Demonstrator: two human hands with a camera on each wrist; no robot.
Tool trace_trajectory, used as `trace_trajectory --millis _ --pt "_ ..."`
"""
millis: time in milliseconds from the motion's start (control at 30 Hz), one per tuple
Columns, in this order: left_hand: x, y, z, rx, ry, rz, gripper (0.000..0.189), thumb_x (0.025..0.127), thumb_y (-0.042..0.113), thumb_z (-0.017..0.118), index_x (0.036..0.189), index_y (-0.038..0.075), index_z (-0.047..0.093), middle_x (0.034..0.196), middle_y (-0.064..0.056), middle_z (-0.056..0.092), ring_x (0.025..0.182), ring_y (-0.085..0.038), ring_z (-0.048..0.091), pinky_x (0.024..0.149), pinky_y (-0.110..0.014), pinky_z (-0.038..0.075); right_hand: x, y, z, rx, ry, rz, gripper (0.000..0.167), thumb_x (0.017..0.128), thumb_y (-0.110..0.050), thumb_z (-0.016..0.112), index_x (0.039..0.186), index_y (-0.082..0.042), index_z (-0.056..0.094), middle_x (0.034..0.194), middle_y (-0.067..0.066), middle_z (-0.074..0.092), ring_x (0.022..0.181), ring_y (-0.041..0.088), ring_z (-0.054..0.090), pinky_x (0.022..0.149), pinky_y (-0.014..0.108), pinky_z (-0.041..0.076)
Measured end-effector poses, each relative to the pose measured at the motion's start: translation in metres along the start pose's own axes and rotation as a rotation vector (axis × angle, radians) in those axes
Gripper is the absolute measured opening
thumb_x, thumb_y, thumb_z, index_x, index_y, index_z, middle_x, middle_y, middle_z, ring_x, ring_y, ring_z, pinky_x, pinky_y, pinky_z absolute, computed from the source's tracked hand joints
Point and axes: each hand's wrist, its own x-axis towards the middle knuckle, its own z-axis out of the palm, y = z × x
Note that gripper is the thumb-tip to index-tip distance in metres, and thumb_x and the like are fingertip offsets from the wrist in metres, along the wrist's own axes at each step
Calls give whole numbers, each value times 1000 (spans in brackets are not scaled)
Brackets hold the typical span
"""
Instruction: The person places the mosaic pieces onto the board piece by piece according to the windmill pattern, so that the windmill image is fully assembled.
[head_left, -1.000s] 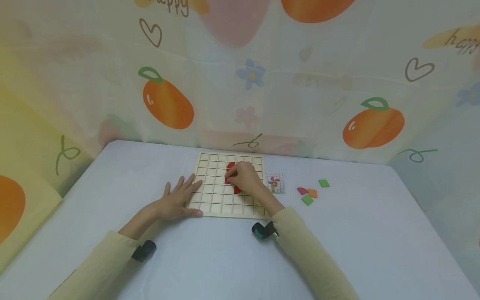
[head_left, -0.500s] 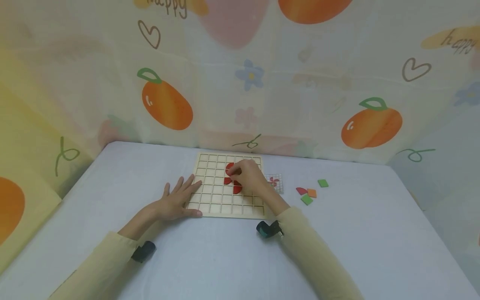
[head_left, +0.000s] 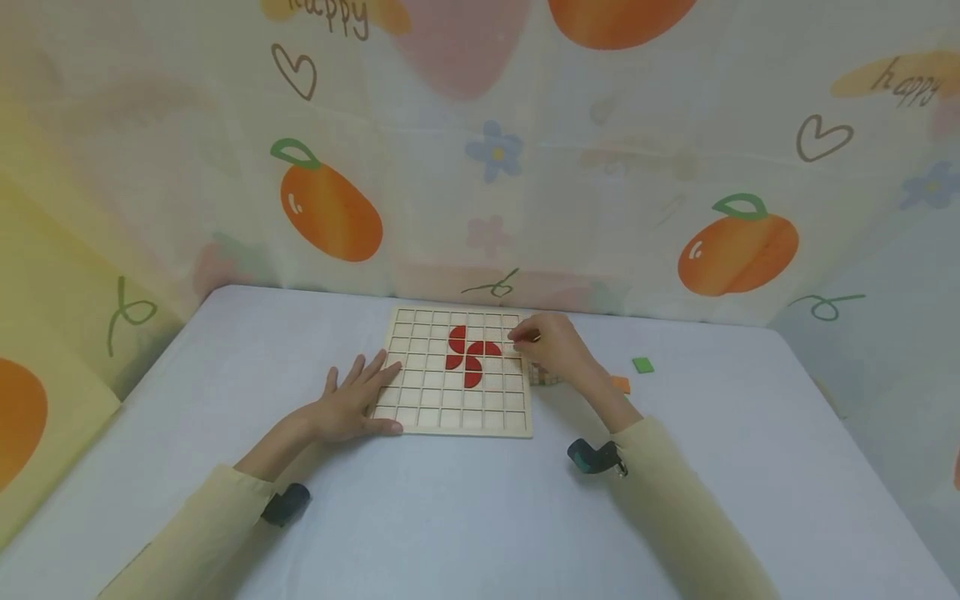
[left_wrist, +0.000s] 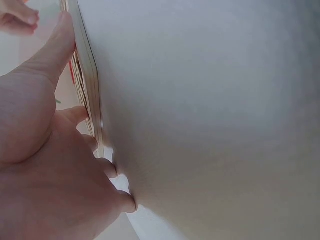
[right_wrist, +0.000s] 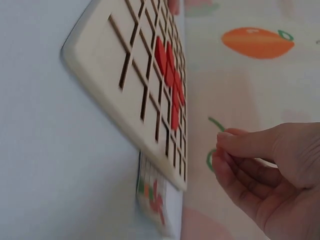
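My left hand (head_left: 347, 408) lies spread at the left edge of a wooden grid board (head_left: 527, 408), with the thumb at its near corner and the fingertips on its left side. In the left wrist view the thumb (left_wrist: 62, 40) touches the board's rim. Several red curved pieces (head_left: 472, 373) form a pinwheel in the cells right of the middle. My right hand (head_left: 558, 348) hovers over the board's right edge, fingers loosely bent. Nothing shows between its thumb and fingers in the right wrist view, where the hand (right_wrist: 270, 170) is apart from the board.
A small pattern card (right_wrist: 152, 195) lies against the board's right side, partly hidden by my right hand in the head view. Farther right on the white table are an orange square (head_left: 620, 384) and a green piece (head_left: 642, 365). A patterned cloth (head_left: 435, 167) hangs behind.
My right hand has left the red pieces and moved right, uncovering the whole red pinwheel. It now hides the card and some loose pieces. My left hand stays in place.
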Motion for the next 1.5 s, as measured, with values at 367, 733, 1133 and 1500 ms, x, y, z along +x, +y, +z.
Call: trace_trajectory --millis 367,733,1133,1500 --pt "-3 -2 0 -8 -1 1 98 86 48 71 156 5 18 162 -22 -2 145 -49 -10 106 -71 -13 -29 48 -23 -65 33 2 15 88 -3 70 102 2 74 98 13 73 85 23 67 76 37 56" --pt "0 -2 1 16 -9 -13 98 86 49 70 157 7 16 163 -21 -3 145 -48 -11 107 -69 -15 -52 77 -47 -144 -15 80 18 88 -6 71 104 3 73 95 14 73 84 25 66 76 40 54" --pt "-1 -2 -1 6 1 -9 99 85 50 70 157 6 17 162 -22 -3 145 -49 -10 106 -71 -13 -61 85 -51 -177 -77 93 16 83 -6 76 98 1 75 89 10 72 81 23 62 72 37 53" --pt "-2 2 -1 -13 -2 6 98 86 49 70 156 5 18 162 -23 -2 145 -50 -9 106 -71 -13 -62 84 -47 -102 -49 86 23 84 1 74 107 -1 72 100 11 71 90 26 64 80 39 57"
